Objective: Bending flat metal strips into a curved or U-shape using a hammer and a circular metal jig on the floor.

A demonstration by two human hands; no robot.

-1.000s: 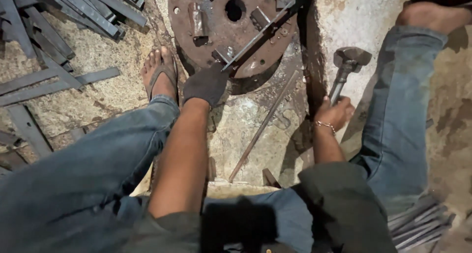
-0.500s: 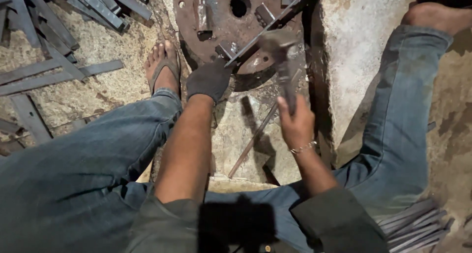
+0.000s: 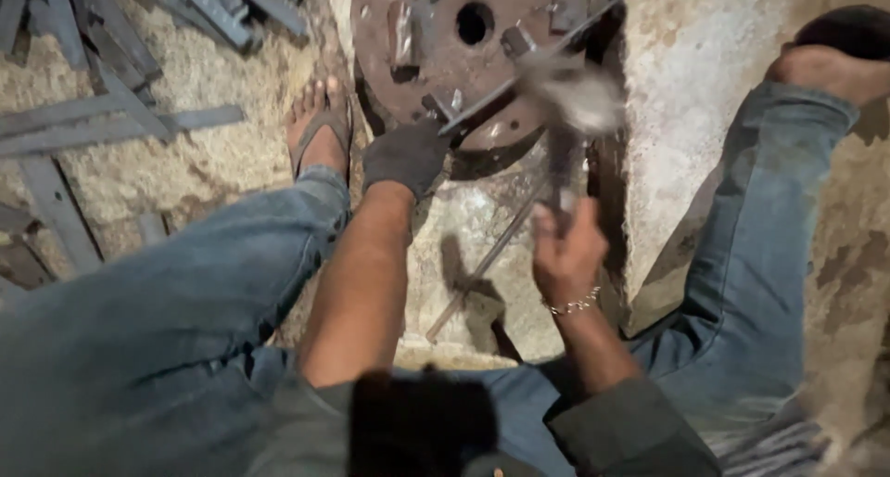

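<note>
Gloved left hand (image 3: 405,157) clamps a flat steel strip (image 3: 528,69) across the near edge of the rusty round plate (image 3: 445,55), steadying it for blows; right hand (image 3: 565,254), fisted around a hammer (image 3: 570,101) handle, holds the blurred head just above that strip.

A rough metal workshop: rusty round plate (image 3: 454,60), cut steel strips (image 3: 111,115), bare concrete floor (image 3: 185,162).

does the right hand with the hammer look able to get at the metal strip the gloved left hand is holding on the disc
Probably yes. The right hand has the hammer raised just over the strip, which the gloved left hand grips at its lower end on the rusty disc. Nothing lies between head and strip.
</note>
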